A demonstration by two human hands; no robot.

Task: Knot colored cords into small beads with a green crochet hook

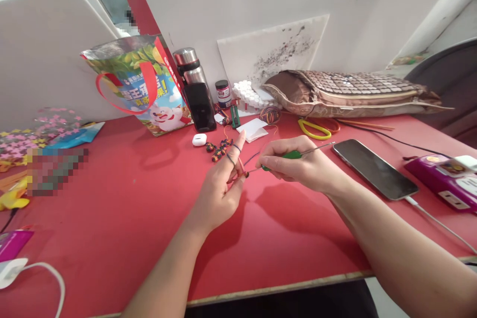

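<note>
In my right hand is a crochet hook with a green grip, its metal shaft sticking out at both ends. The tip reaches a small dark piece of crochet work, pinched between the thumb and fingers of my left hand. Dark yarn is looped round the raised left index finger. Just beyond lie multicoloured crocheted pieces. A ball of multicoloured yarn rests farther back, near a folded white paper.
Behind stand a colourful bag, a steel flask, an upright phone and a dark jar. A white earbud case lies near them. Rightward are yellow-handled scissors, a charging phone and a purple power strip.
</note>
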